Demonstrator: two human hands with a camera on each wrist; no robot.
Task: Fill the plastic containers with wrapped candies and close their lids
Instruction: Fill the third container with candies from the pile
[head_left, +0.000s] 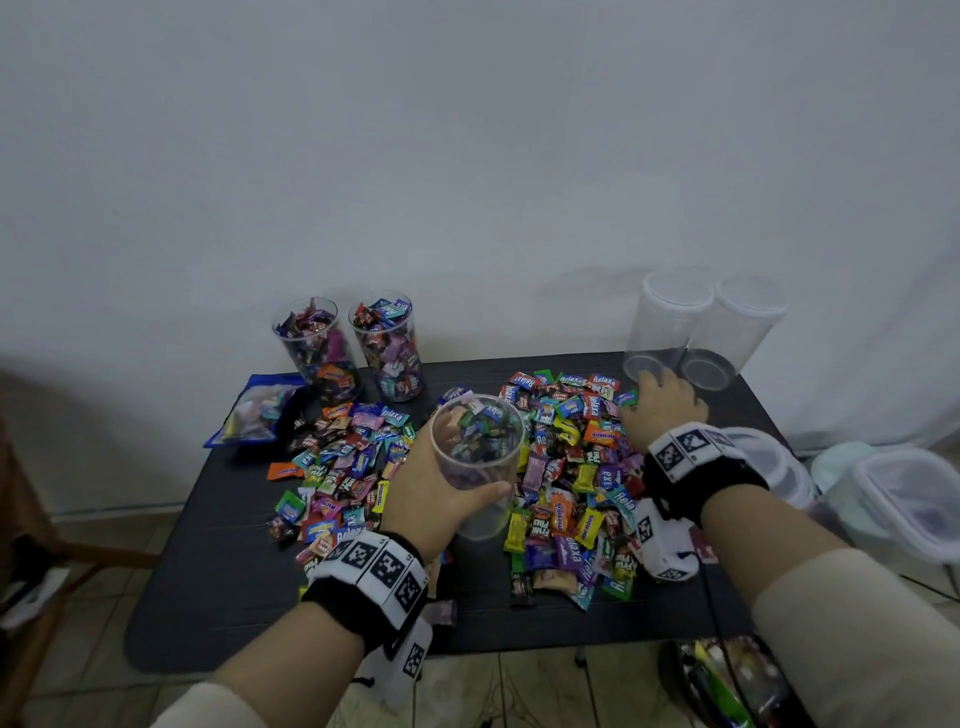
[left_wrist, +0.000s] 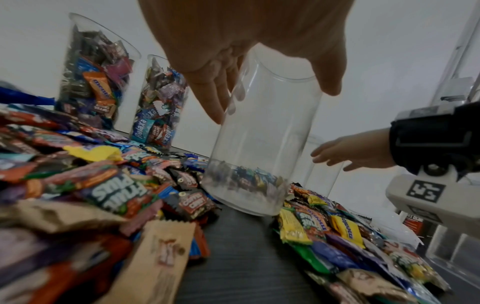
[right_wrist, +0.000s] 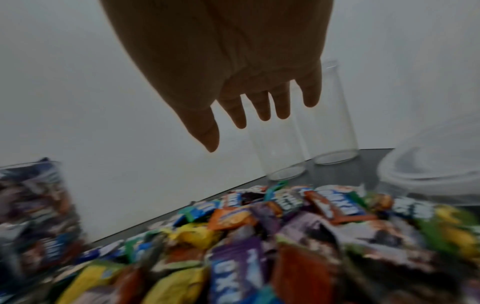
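The left hand (head_left: 436, 499), nearest the head camera with a marker band on its wrist, wraps its fingers and thumb round a clear plastic container (head_left: 480, 452) near the middle of the black table (head_left: 234, 571). The container stands upright, lidless, with a shallow layer of wrapped candies at its bottom; in the left wrist view its base (left_wrist: 249, 203) looks to be at the tabletop, though contact is unclear.

The right hand (head_left: 665, 405) reaches over the far right of the candy pile (head_left: 571, 467), fingers straight and spread, holding nothing; the right wrist view shows its fingertips (right_wrist: 240, 121) above the sweets, apart from them.

Loose candies cover the table on both sides of the held container. At the far left stand two filled containers (head_left: 358, 353), both lidless, with a blue bag (head_left: 254, 410) beside them. At the far right two empty containers (head_left: 696, 332) stand side by side. Lidded white tubs (head_left: 893, 499) sit off the table's right edge.
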